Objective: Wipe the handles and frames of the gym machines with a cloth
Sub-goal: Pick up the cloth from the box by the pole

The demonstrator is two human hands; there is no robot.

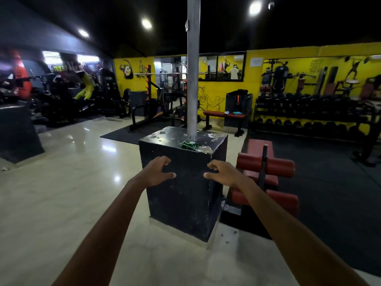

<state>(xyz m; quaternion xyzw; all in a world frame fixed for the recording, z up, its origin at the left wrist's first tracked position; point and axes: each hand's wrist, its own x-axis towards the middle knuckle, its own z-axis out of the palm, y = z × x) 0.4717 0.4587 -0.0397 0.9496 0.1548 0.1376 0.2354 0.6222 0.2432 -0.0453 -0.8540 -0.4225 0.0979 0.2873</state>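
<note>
Left hand: the left hand (pixel 159 172) reaches forward, its fingers (pixel 165 161) loosely curled and spread apart from the thumb, holding nothing.
Right hand: the right hand (pixel 221 172) mirrors it, its fingers (pixel 213 164) loosely curled, thumb pointing toward the left thumb, holding nothing.
Gap: the two thumbs point at each other and stay apart.
Behind the fingers: a black painted square block with chipped paint (pixel 185 199) stands on the floor; whether the fingers touch its face I cannot tell.
Above the fingers: a grey metal post (pixel 193 79) rises from the block's top.
At the post's foot: a small green crumpled item (pixel 188 144) lies on the block's top, just above and between both sets of fingers; whether it is a cloth I cannot tell.
Right of the right fingers: a red padded bench with roller pads on a black frame (pixel 268 168) stands just beside the block.
Below the fingers: a glossy cream tiled floor (pixel 72 182).
Beyond the fingers, far right: a long black rack of dumbbells (pixel 309 112) against a yellow wall (pixel 253 81).
Beyond, centre: a red flat bench (pixel 223 114) and a black squat rack with a steel barbell (pixel 150 96).
Far left of the left fingers: dark blurred gym machines (pixel 68 96).
</note>
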